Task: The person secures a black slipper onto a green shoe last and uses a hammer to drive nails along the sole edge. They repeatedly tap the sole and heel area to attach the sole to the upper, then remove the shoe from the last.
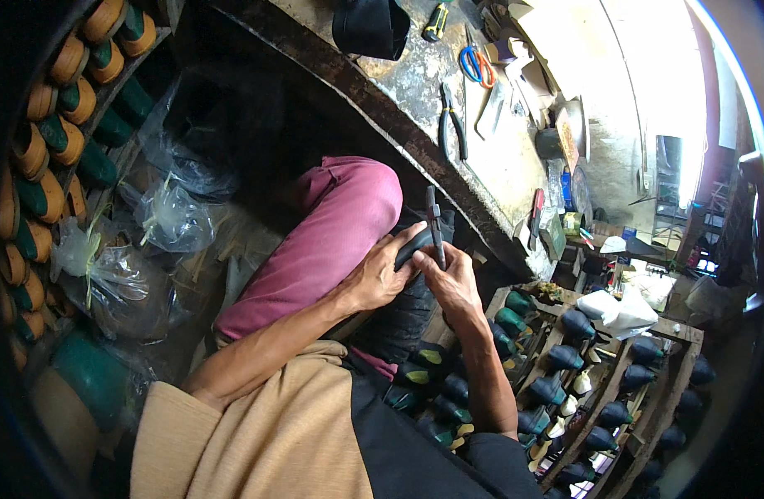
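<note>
Over my lap, my left hand (382, 270) is closed round a dark, rounded shoe piece (413, 246); the hands cover much of it. My right hand (455, 287) is closed on a grey metal pincer-like tool (434, 223), whose narrow head points up and away from me. Its lower part is hidden in the grip. The tool's shaft crosses the edge of the shoe piece, and the two hands almost touch. Beneath them are my pink-clad leg (332, 220) and a dark wrinkled cloth (403, 320).
A worktable (498, 179) ahead holds pliers (450, 125), scissors (477, 66) and a screwdriver (436, 22). At right, a wooden rack (685, 331) carries several dark shoes on lasts. Orange-and-green lasts (34, 200) line the left shelves, beside tied plastic bags (178, 218).
</note>
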The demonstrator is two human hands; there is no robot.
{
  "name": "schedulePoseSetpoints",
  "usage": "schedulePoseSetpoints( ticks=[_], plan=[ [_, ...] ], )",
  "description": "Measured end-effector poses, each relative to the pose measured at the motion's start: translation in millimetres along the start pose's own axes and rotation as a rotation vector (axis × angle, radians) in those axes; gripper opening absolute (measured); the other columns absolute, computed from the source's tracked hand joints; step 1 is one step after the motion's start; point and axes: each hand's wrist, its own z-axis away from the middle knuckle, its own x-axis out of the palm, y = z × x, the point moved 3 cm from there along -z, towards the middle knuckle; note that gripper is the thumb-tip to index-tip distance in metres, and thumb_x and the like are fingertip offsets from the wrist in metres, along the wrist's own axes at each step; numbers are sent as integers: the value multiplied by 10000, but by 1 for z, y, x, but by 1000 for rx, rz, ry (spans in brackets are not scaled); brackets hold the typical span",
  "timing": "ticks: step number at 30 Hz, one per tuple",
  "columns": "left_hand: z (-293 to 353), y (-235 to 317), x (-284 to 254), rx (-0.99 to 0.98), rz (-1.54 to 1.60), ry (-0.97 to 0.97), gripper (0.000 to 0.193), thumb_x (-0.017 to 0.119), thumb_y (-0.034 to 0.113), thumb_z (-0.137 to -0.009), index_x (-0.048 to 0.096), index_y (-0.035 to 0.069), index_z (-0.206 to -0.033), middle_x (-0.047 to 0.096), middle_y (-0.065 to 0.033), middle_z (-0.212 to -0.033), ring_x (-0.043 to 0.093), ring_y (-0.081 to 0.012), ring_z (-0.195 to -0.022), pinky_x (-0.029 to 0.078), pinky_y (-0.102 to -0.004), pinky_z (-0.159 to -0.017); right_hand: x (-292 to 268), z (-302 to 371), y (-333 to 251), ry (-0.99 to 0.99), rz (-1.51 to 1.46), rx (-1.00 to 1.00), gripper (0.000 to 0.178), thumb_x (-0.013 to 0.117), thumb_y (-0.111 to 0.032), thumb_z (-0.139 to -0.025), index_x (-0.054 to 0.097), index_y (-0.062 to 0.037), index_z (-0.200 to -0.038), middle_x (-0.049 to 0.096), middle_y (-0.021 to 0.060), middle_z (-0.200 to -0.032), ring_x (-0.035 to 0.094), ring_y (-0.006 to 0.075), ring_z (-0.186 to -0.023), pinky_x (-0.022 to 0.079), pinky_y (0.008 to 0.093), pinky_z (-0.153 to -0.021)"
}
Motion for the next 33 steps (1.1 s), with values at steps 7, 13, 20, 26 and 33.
schedulePoseSetpoints(
  ticks=[7,13,20,26,33],
  plan=[
    [0,6,-4,8,47,4,664,665,328,-1157,441,46,-1716,548,-279,-1670,519,-423,-1576,417,-489,-1309,4,58,9,-47,-433,-43,388,818,-93,-1041,549,36,-1289,729,137,-868,783,259,-686,643,367,-608],
    [-2,6,-1,33,72,-43,641,667,255,-1143,463,9,-1699,535,-260,-1696,509,-394,-1592,394,-460,-1332,8,96,8,197,64,-316,855,664,57,-1069,217,-65,-1789,768,134,-1115,717,136,-659,612,279,-587],
    [-3,-1,3,94,194,-68,699,719,156,-1076,450,28,-1709,592,-280,-1624,569,-406,-1535,455,-472,-1278,19,80,-18,54,338,-574,892,549,187,-929,315,-11,-1767,490,324,-1701,520,516,-1544,479,490,-1271],
    [-2,0,0,-18,94,-90,694,722,93,-1085,434,30,-1713,592,-249,-1634,585,-369,-1523,457,-435,-1275,3,116,-35,367,89,-757,851,619,149,-1018,319,-76,-1783,516,280,-1716,622,435,-1485,588,505,-1131],
    [-3,6,2,58,139,-135,736,750,153,-1081,414,33,-1725,588,-249,-1630,571,-349,-1530,433,-433,-1296,24,85,-5,104,232,-339,858,536,169,-994,300,-65,-1785,547,364,-1627,590,514,-1476,531,485,-1207]
  ],
)
